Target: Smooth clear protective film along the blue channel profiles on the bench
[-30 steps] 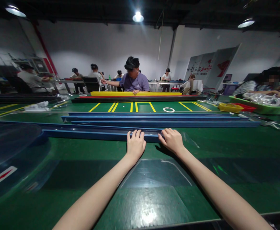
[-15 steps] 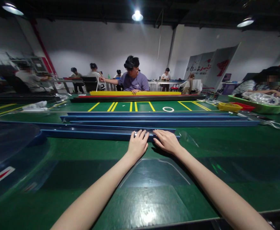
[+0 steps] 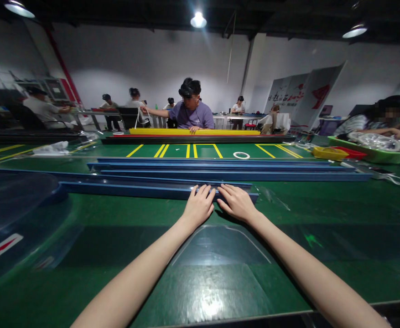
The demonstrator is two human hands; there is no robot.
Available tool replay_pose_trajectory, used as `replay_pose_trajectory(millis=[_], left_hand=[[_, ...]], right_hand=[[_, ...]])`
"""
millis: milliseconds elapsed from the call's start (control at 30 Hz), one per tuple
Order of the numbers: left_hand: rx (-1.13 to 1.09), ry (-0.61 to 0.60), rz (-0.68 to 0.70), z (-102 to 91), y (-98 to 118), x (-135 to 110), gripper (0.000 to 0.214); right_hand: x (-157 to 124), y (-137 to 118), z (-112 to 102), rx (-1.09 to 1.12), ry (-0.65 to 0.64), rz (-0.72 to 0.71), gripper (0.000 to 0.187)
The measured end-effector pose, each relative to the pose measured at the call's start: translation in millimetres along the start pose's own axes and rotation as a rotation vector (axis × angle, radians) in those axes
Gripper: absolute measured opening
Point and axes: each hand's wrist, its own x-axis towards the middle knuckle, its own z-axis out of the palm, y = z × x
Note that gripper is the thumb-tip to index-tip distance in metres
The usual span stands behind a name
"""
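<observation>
A long blue U-shaped channel (image 3: 127, 190) lies across the green table, its right end near the middle. My left hand (image 3: 199, 205) rests over its front wall, fingers reaching into the groove and thumb low on the near side. Just right of it, close to the channel's end, my right hand (image 3: 237, 201) grips the same wall, fingertips inside the groove. Shiny clear material glints by the left fingertips; whether the fingers press on it I cannot tell. A scrap of clear film (image 3: 275, 198) lies beside the channel's right end.
More blue channels (image 3: 234, 175) lie just behind. A large clear disc-like object (image 3: 11, 205) covers the left side. Farther back are a white ring (image 3: 241, 155), a yellow channel (image 3: 193, 131), a co-worker in purple (image 3: 200, 116), and a green tray (image 3: 384, 155) at right.
Both hands keep their hold on the channel and have barely moved. The whole view has shifted very slightly.
</observation>
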Motion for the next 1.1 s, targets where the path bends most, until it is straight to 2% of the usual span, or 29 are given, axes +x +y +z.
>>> replay_pose_trajectory(millis=[100, 300, 367, 533, 600, 667, 833, 900, 1000, 1100], left_hand=[[0.001, 0.017, -0.066, 0.8, 1, 0, 0.035], [0.068, 0.070, -0.227, -1.0, 4, -1, 0.028], [0.072, 0.082, -0.203, -0.9, 3, -1, 0.030], [0.012, 0.051, -0.009, 2.4, -1, 0, 0.039], [-0.005, 0.042, 0.006, 3.7, -1, 0, 0.038], [-0.001, 0.051, -0.026, 4.0, -1, -1, 0.036], [0.026, 0.092, -0.148, 1.2, 2, -1, 0.026], [0.031, 0.104, -0.171, 0.6, 2, 0, 0.024], [0.027, 0.116, -0.134, 1.6, 1, 1, 0.028], [0.003, 0.100, -0.040, 3.4, -1, 0, 0.035]], right_hand=[[1, 0, -1, -0.002, 0.001, 0.001, 0.041], [2, 5, -7, -0.108, 0.003, 0.189, 0.037], [1, 4, -7, -0.103, -0.012, 0.160, 0.038], [0, 0, -2, 0.025, 0.026, -0.026, 0.035], [1, -1, -1, 0.057, 0.044, -0.064, 0.036], [1, 1, -2, 0.052, 0.070, -0.048, 0.035], [1, 8, -8, -0.102, 0.088, 0.154, 0.033], [0, 10, -9, -0.140, 0.083, 0.192, 0.035], [0, 9, -7, -0.122, 0.060, 0.135, 0.035], [0, 5, -5, -0.033, 0.049, 0.022, 0.031]])
